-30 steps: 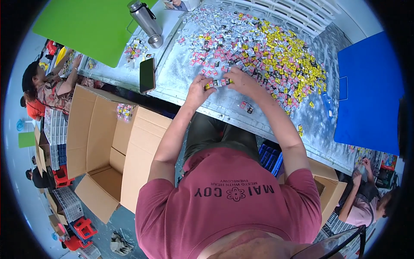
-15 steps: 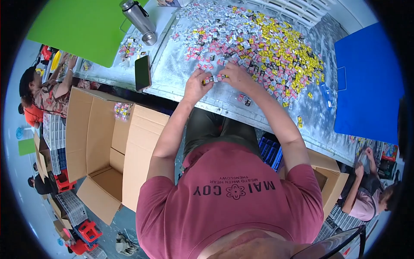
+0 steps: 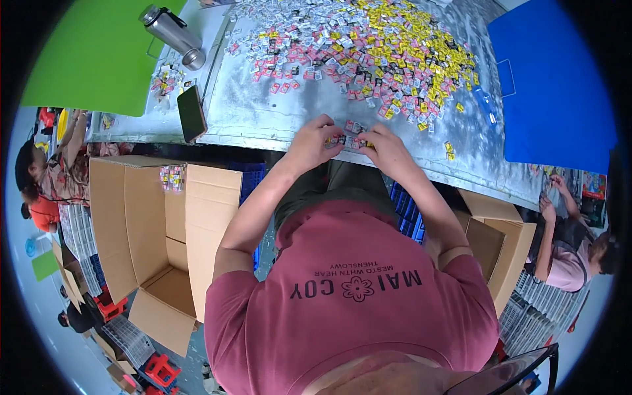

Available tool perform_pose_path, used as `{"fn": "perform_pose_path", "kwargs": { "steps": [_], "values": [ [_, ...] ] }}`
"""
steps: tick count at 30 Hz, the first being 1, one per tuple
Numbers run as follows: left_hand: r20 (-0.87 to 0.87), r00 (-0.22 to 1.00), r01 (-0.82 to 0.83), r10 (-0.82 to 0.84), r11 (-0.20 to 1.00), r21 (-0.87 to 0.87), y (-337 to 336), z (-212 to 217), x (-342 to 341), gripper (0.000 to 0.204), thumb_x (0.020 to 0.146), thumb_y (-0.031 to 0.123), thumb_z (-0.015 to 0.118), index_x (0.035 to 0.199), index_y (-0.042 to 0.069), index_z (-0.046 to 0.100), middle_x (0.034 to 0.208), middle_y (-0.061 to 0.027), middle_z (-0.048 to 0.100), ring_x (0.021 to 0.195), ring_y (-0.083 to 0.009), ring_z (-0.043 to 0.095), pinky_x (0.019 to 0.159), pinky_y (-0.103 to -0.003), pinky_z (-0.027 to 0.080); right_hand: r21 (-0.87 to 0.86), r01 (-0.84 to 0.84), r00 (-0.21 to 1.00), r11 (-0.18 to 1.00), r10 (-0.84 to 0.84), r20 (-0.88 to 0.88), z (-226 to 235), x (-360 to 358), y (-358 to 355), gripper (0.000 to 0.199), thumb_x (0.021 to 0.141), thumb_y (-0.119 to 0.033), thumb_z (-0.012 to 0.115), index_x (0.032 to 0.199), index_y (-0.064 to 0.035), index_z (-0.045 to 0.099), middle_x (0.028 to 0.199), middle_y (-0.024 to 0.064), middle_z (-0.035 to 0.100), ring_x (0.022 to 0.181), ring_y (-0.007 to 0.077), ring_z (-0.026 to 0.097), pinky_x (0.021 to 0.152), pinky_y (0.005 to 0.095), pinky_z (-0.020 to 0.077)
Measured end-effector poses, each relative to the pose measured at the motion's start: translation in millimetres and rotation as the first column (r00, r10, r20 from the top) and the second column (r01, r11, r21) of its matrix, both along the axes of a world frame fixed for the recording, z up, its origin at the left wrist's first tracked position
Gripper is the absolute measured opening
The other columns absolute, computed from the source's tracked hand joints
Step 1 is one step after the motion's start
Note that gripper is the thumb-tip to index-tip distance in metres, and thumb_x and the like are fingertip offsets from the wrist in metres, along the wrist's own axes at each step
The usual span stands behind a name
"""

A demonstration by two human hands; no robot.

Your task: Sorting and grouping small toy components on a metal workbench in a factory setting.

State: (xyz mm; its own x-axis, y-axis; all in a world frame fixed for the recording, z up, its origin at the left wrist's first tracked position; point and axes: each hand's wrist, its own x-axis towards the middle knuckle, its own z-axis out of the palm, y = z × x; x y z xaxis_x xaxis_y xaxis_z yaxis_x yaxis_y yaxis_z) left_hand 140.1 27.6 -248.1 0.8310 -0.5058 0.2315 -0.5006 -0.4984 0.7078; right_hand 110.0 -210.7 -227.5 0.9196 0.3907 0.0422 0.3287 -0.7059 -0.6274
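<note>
At the near edge of the metal-topped table (image 3: 263, 105), a short row of small square pieces (image 3: 347, 141) in white, pink, black and yellow lies between my hands. My left hand (image 3: 313, 144) grips the row's left end, its fingers curled. The other end is pinched by my right hand (image 3: 388, 151). Just beyond the row sits a small group of pink, white and black pieces (image 3: 354, 126). Farther back spreads a big loose heap of the same pieces (image 3: 368, 59), yellow mostly toward the right. What the pieces are is too small to tell.
A phone (image 3: 191, 114) and a steel flask (image 3: 172, 37) lie on the left, near a green panel (image 3: 92, 59). A blue panel (image 3: 553, 85) stands right. Open cardboard boxes (image 3: 214, 243) flank me below the table edge. Co-workers (image 3: 56, 158) sit on both sides.
Both hands have come back from the heap to the table's near edge, still holding the row. My view has shifted, so the heap now appears higher in the picture.
</note>
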Motion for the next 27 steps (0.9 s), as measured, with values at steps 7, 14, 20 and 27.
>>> {"fn": "perform_pose_path", "kwargs": {
  "steps": [7, 14, 20, 27],
  "values": [
    [-0.051, 0.997, 0.056, -0.052, 0.997, 0.061, -12, -12, 10, 0.031, 0.078, 0.012, 0.081, 0.108, 0.008, 0.074, 0.108, -0.0117, 0.060, 0.083, -0.0302, 0.068, 0.074, -0.040, 0.057, 0.047, 0.114, 0.993, 0.992, -0.115, 0.019, -20, -13, -2, 0.028, 0.085, -0.011, 0.074, 0.111, -0.0019, 0.070, 0.101, 0.0174, 0.061, 0.093, 0.0397, 0.063, 0.080, 0.0460, 0.0522],
    [-0.002, 0.998, 0.061, -0.061, 0.995, 0.083, -13, -14, 22, 0.033, 0.078, 0.013, 0.082, 0.109, 0.007, 0.072, 0.107, -0.0126, 0.061, 0.091, -0.0338, 0.066, 0.080, -0.041, 0.056, 0.114, 0.175, 0.982, 0.978, -0.183, 0.057, -29, -4, -6, 0.022, 0.084, -0.010, 0.077, 0.101, -0.0017, 0.067, 0.097, 0.0148, 0.060, 0.087, 0.0350, 0.066, 0.075, 0.0417, 0.0530],
    [-0.039, 0.998, 0.046, -0.043, 0.993, 0.105, -16, -10, 27, 0.033, 0.079, 0.012, 0.081, 0.110, 0.007, 0.071, 0.107, -0.0140, 0.061, 0.094, -0.0348, 0.066, 0.083, -0.043, 0.055, 0.168, 0.201, 0.976, 0.965, -0.213, 0.053, -37, 1, -10, 0.023, 0.080, -0.006, 0.080, 0.098, -0.0004, 0.068, 0.095, 0.0129, 0.061, 0.079, 0.0294, 0.067, 0.070, 0.0379, 0.0540],
    [0.031, 0.997, 0.068, -0.070, 0.995, 0.070, -10, -16, 29, 0.026, 0.081, 0.005, 0.078, 0.107, 0.005, 0.071, 0.107, -0.0144, 0.063, 0.094, -0.0351, 0.067, 0.081, -0.042, 0.056, 0.222, 0.218, 0.974, 0.950, -0.227, 0.016, -40, 4, -14, 0.022, 0.078, -0.005, 0.082, 0.096, -0.0002, 0.070, 0.091, 0.0104, 0.060, 0.072, 0.0223, 0.066, 0.067, 0.0337, 0.0536]
  ]
}}
